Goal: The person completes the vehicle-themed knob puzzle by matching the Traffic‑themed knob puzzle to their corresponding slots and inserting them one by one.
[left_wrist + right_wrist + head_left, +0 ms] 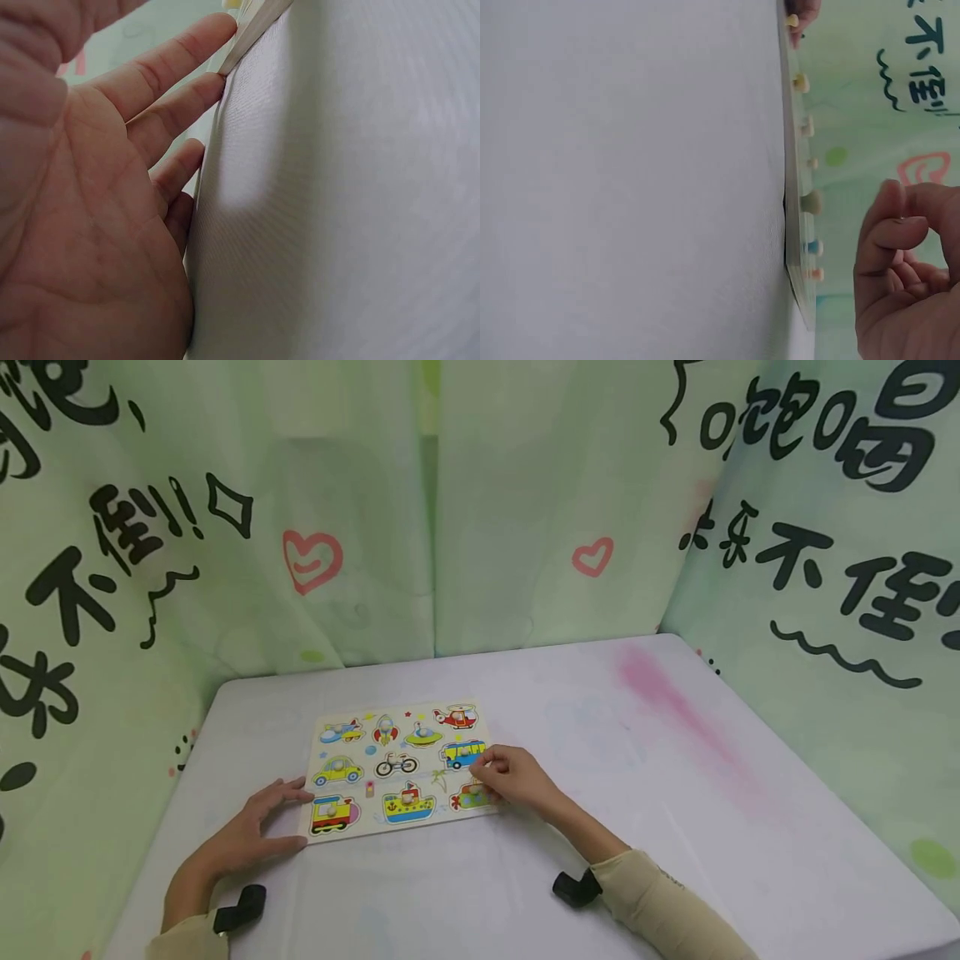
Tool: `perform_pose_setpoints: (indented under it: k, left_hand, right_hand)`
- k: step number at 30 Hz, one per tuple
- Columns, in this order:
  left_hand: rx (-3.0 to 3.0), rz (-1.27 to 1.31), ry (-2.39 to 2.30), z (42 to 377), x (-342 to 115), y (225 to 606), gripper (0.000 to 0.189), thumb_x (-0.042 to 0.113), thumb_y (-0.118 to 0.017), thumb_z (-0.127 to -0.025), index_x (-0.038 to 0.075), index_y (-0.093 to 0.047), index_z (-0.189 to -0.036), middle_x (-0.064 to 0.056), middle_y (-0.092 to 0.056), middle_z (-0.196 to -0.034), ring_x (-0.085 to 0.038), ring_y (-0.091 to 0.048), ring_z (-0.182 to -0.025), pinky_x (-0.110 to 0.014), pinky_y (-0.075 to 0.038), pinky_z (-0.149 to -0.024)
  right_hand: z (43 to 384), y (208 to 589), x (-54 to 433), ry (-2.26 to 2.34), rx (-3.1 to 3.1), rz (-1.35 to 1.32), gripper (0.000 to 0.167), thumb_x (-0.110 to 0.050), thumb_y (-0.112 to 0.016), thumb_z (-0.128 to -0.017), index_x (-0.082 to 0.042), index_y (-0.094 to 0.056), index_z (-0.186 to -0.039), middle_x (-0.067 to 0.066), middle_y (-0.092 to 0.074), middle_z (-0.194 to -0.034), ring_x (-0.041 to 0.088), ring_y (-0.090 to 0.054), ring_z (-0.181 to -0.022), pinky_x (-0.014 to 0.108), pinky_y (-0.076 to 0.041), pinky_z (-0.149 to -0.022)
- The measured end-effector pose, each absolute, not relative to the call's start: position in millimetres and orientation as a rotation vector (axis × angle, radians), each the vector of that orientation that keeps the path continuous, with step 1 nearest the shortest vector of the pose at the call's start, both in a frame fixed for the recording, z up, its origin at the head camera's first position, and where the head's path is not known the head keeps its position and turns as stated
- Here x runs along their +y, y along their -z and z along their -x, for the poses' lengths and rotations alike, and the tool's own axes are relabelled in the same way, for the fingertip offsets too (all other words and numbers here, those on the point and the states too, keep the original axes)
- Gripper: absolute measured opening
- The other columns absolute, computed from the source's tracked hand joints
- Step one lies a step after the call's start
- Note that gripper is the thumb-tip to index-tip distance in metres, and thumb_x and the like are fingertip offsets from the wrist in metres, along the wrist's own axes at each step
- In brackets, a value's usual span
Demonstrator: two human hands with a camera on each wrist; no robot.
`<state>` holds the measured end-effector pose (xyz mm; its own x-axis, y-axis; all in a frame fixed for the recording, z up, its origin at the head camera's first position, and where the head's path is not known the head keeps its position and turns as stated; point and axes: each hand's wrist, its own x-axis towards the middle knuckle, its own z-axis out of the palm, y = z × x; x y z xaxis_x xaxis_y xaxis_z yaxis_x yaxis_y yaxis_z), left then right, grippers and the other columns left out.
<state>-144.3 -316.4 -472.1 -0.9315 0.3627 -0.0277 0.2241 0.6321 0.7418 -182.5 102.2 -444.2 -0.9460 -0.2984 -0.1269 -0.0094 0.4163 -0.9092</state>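
A pale puzzle board [378, 781] lies on the table with knobbed vehicle pieces in it. Beside its left edge is my left hand [243, 835], with thumb and fingers spread; in the left wrist view its fingertips [214, 84] touch the board's edge. Over the right edge hovers my right hand [519, 777], fingers curled and thumb close to the index finger. The right wrist view shows this hand [907, 277] apart from the knobs, with nothing seen in its grasp. It is nearest the blue bus piece [461, 753] and the green submarine piece [467, 798], which it partly covers.
A white cloth covers the table [637, 760], with a pink smear [667, 693] at the far right. Pale green curtains [510, 485] with black writing and hearts surround its back and sides. A black wrist mount [242, 908] sits at the left sleeve and another [576, 888] at the right.
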Motion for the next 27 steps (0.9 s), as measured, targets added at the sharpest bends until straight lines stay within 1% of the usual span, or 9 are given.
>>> perform_pose_setpoints:
  k: [7, 13, 20, 23, 27]
  left_hand:
    - [2.697, -0.488, -1.172, 142.2, -319.6, 473.8, 0.057, 0.024, -0.085, -0.081, 0.011, -0.060, -0.131, -0.027, -0.037, -0.158, -0.058, -0.013, -0.147, -0.082, -0.012, -0.109]
    - [2.686, -0.450, -1.160, 137.8, -323.7, 474.8, 0.057, 0.022, -0.085, -0.082, 0.012, -0.059, -0.132, -0.027, -0.035, -0.160, -0.058, -0.012, -0.147, -0.083, -0.013, -0.108]
    - [2.691, -0.438, -1.169, 137.7, -326.3, 476.5, 0.057, 0.023, -0.085, -0.082, 0.012, -0.059, -0.132, -0.027, -0.034, -0.160, -0.058, -0.011, -0.147, -0.083, -0.012, -0.108]
    - [2.690, -0.443, -1.180, 136.9, -327.2, 479.1, 0.057, 0.022, -0.085, -0.081, 0.011, -0.060, -0.132, -0.028, -0.035, -0.159, -0.059, -0.011, -0.147, -0.084, -0.011, -0.108]
    - [2.699, -0.433, -1.190, 134.1, -327.1, 482.8, 0.056, 0.022, -0.085, -0.082, 0.011, -0.060, -0.131, -0.028, -0.038, -0.158, -0.059, -0.015, -0.147, -0.082, -0.014, -0.108]
  right_hand:
    - [165.3, 443.9, 109.8, 1.784, 2.283, 0.128, 0.029, -0.025, -0.067, -0.100, 0.002, -0.064, -0.107, 0.002, -0.061, -0.068, 0.013, -0.052, -0.057, 0.022, -0.042, -0.052]
    - [147.2, 439.1, 118.1, 1.852, 2.237, 0.139, 0.036, -0.026, -0.066, -0.101, 0.008, -0.060, -0.111, 0.007, -0.062, -0.071, 0.014, -0.053, -0.058, 0.021, -0.041, -0.051]
    - [131.0, 431.2, 131.7, 1.797, 2.384, 0.216, 0.031, -0.025, -0.067, -0.100, 0.005, -0.063, -0.107, 0.021, -0.063, -0.075, 0.015, -0.058, -0.058, 0.022, -0.045, -0.051]
    - [126.8, 428.6, 138.7, 1.770, 2.457, 0.247, 0.027, -0.024, -0.068, -0.100, 0.002, -0.064, -0.104, 0.022, -0.063, -0.075, 0.019, -0.060, -0.059, 0.022, -0.046, -0.052]
    - [124.3, 426.0, 145.7, 1.741, 2.541, 0.267, 0.023, -0.022, -0.070, -0.099, 0.000, -0.066, -0.102, 0.019, -0.063, -0.075, 0.024, -0.063, -0.061, 0.022, -0.047, -0.053]
